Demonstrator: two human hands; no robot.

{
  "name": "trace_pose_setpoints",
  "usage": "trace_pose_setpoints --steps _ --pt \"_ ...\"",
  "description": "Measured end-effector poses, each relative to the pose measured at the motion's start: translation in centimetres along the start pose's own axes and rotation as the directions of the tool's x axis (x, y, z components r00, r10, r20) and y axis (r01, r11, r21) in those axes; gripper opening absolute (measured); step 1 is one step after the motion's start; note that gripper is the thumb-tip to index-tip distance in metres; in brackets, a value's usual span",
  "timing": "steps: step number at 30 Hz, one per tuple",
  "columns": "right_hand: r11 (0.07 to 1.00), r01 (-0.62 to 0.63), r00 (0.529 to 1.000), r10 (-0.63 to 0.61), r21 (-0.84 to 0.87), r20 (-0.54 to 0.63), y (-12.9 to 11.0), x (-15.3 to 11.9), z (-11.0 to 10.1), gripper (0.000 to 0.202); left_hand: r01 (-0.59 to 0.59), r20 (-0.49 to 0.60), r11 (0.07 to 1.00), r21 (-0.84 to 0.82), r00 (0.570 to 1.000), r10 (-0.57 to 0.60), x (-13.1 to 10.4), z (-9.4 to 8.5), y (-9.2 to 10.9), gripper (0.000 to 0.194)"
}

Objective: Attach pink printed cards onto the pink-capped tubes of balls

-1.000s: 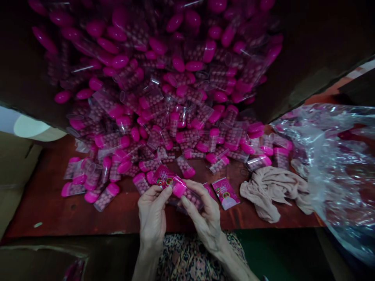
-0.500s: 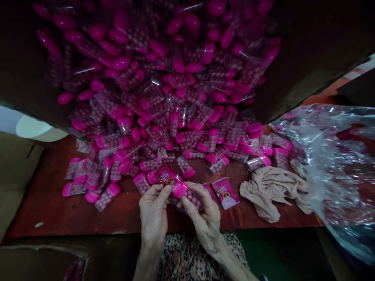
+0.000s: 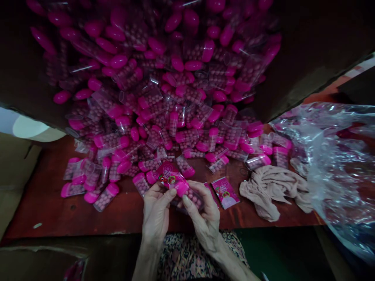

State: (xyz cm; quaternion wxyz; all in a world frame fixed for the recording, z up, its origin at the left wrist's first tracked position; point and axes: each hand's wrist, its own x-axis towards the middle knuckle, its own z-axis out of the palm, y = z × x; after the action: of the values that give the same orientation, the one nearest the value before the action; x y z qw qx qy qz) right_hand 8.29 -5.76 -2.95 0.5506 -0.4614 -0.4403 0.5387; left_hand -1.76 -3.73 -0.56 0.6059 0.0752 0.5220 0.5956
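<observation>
My right hand [image 3: 205, 218] is closed round a clear container [image 3: 193, 198] of pink balls with a bright pink cap, tilted with the cap up and left. Between the thumb and fingers of my left hand [image 3: 158, 212] is a pink printed label [image 3: 170, 175], which lies against the capped end of the container. Both hands are close together above the front of the red table. Just right of my right hand, a flat printed packet [image 3: 225, 193] lies on the table, partly over another one.
A large heap of similar capped containers [image 3: 175, 93] spills from a dark box [image 3: 307, 50] onto the red table [image 3: 123, 214]. A crumpled beige cloth [image 3: 272, 189] and clear plastic wrap [image 3: 340, 156] lie at the right. A cardboard box [image 3: 14, 164] stands far left.
My left hand has shifted slightly right, nearer the container. The label now stands a little higher and more of its print shows. My right hand has barely moved.
</observation>
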Motion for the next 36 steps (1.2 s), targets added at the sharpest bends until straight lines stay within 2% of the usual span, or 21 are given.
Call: trace_pose_setpoints --steps 3,6,10,13,17,19,22,24,27,30,34,36 --pt "0.994 -0.068 0.998 0.068 0.091 0.001 0.1 -0.1 0.2 0.022 0.04 0.048 0.999 -0.021 0.998 -0.039 -0.1 -0.1 -0.3 0.022" --pt "0.986 -0.133 0.99 0.136 0.096 -0.026 0.3 -0.3 0.2 0.023 0.029 0.045 0.998 -0.055 0.999 -0.026 -0.1 -0.3 -0.6 0.02" --pt "0.993 -0.117 0.991 0.118 0.026 -0.057 0.5 -0.5 0.1 0.024 0.032 0.087 0.999 -0.036 0.996 -0.029 -0.2 -0.2 -0.8 0.02" --pt "0.997 -0.047 0.996 0.041 -0.067 -0.08 0.6 -0.5 0.1 0.022 0.057 0.078 0.998 -0.017 0.995 -0.056 -0.4 0.1 -1.0 0.017" --pt "0.976 0.071 0.992 -0.089 -0.204 -0.084 0.7 -0.5 -0.1 0.024 0.107 0.049 0.992 -0.07 0.993 -0.103 -0.8 0.4 -1.5 0.018" --pt "0.937 0.18 0.979 -0.2 -0.299 -0.039 0.7 -0.4 -0.4 0.028 0.145 0.046 0.985 -0.091 0.989 -0.141 -1.0 0.4 -1.6 0.019" --pt "0.856 0.351 0.933 -0.353 -0.379 0.067 0.7 -0.2 -0.9 0.04 0.191 0.003 0.972 -0.138 0.981 -0.192 -1.3 0.4 -1.6 0.019" --pt "0.838 0.396 0.916 -0.388 -0.374 0.102 0.5 0.0 -1.0 0.044 0.206 -0.03 0.965 -0.162 0.977 -0.213 -1.3 0.3 -1.4 0.02" --pt "0.883 0.325 0.945 -0.32 -0.34 0.07 0.2 0.3 -0.9 0.036 0.18 -0.046 0.97 -0.163 0.981 -0.189 -1.2 0.1 -1.1 0.02" --pt "0.929 0.244 0.968 -0.25 -0.279 0.014 -0.1 0.3 -0.5 0.028 0.172 -0.004 0.974 -0.146 0.985 -0.174 -1.1 0.1 -0.9 0.022" --pt "0.949 0.165 0.982 -0.184 -0.27 -0.048 0.2 -0.1 -0.4 0.035 0.19 -0.003 0.967 -0.173 0.981 -0.193 -1.4 0.4 -1.4 0.022" --pt "0.941 0.161 0.98 -0.189 -0.297 -0.067 0.4 -0.3 -0.5 0.037 0.208 -0.004 0.959 -0.194 0.977 -0.213 -1.7 0.6 -1.8 0.021"
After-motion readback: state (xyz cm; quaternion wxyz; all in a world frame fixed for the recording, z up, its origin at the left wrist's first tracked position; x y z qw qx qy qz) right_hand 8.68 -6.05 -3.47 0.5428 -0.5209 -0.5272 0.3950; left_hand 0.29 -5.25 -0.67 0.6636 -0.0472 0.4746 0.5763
